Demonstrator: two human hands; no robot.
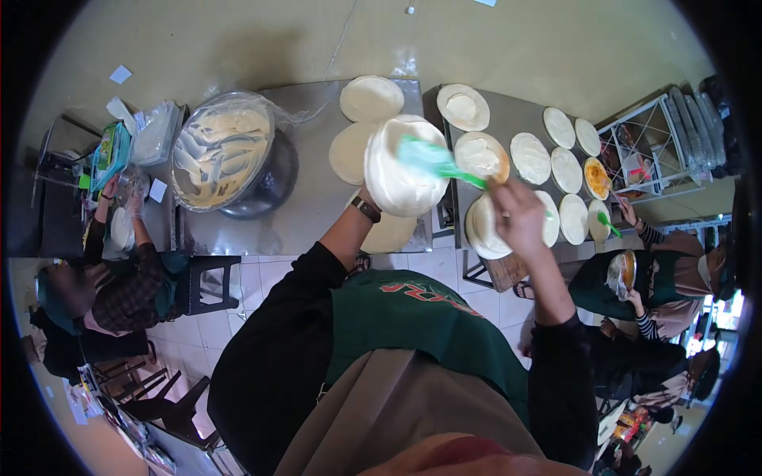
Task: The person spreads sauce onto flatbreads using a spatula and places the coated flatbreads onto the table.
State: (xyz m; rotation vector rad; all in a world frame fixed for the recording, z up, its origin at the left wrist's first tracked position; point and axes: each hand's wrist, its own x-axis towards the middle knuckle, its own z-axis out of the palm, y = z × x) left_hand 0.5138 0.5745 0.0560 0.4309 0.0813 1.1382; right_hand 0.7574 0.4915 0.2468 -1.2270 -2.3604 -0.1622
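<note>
My left hand [367,194], mostly hidden underneath, holds up a round flat base coated with white cream [405,194]. In my right hand [520,218] is a green spatula [459,174], its blade smeared by motion over the cream. Left of my hands, a large metal bowl [274,178] stands tilted with pale cream [230,131] inside. Plain round bases [371,98] lie on the metal table [305,190] beside and behind the held one. Below my right hand, a stack of coated bases [486,230] sits on the second table.
Several cream-covered rounds [530,157] and one orange-topped round [596,178] occupy the second table at right. A person [659,278] works at its far end, near a white wire rack [651,151]. Another person [107,289] stands at left, by a black stool [210,283].
</note>
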